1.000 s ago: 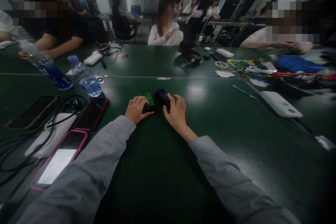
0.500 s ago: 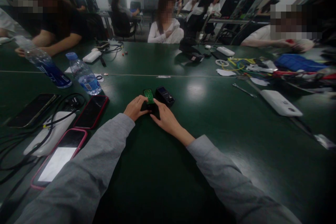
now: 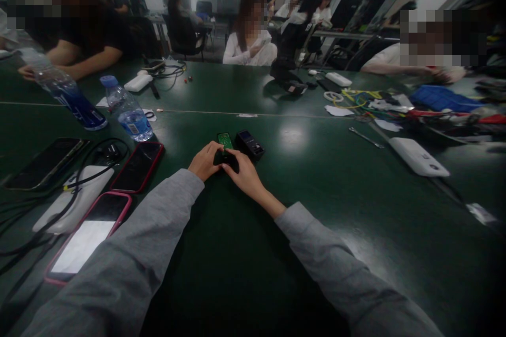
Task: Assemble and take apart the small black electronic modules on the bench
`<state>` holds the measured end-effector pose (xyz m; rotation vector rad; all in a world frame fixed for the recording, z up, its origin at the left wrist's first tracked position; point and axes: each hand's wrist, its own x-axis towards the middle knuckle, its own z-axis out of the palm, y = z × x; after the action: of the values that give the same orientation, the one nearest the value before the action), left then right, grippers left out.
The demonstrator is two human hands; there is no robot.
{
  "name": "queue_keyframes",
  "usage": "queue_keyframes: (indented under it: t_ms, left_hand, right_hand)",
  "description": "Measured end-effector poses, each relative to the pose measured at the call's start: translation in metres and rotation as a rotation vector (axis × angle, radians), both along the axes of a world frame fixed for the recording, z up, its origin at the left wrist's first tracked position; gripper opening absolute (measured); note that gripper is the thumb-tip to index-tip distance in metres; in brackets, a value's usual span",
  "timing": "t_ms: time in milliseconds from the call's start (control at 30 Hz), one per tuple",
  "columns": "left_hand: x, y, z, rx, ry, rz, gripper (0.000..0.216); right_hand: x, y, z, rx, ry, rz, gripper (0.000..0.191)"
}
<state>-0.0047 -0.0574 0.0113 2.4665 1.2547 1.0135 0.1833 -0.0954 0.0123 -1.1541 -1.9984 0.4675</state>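
Note:
In the middle of the green table, a small black casing with a green circuit board [image 3: 225, 140] lies between my hands. My left hand [image 3: 206, 161] grips its left side, fingers bent and closed. My right hand [image 3: 245, 175] curls round the near right side, fingertips almost meeting those of the left over the near end. My fingers hide the lower part of the casing. Just to the right lies a dark handheld device [image 3: 250, 143] with a little screen and buttons, apart from the casing.
Left of my arm are a red-edged phone [image 3: 137, 167], a pink-cased phone [image 3: 85, 245], a white power bank [image 3: 71, 202] with black cables, and water bottles [image 3: 132, 124]. On the right lie a wrench [image 3: 366, 137], another power bank [image 3: 419, 157] and tangled wires [image 3: 359, 96]. People sit opposite.
My right hand has shifted slightly left, its fingers now closer to my left hand over the near end of the casing. The dark device stays beside it.

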Motion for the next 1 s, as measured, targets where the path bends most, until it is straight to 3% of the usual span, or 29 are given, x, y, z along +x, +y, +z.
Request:
queue_keyframes:
  t_ms: [433, 633, 833, 1000]
  left_hand:
    - [0.001, 0.003, -0.004, 0.044, -0.031, 0.0, 0.039]
    - [0.002, 0.002, -0.001, 0.077, 0.02, -0.105, 0.053]
    - [0.0, -0.003, 0.002, 0.119, 0.122, 0.048, 0.052]
    - [0.0, -0.005, 0.004, 0.193, 0.048, 0.03, 0.047]
  right_hand:
    - [-0.02, 0.001, 0.009, -0.04, -0.036, -0.239, 0.029]
    - [-0.016, 0.0, 0.01, -0.042, 0.101, -0.273, 0.024]
    - [-0.016, -0.003, 0.012, 0.007, 0.178, -0.218, 0.024]
    - [-0.014, -0.001, 0.012, 0.026, 0.293, -0.154, 0.029]
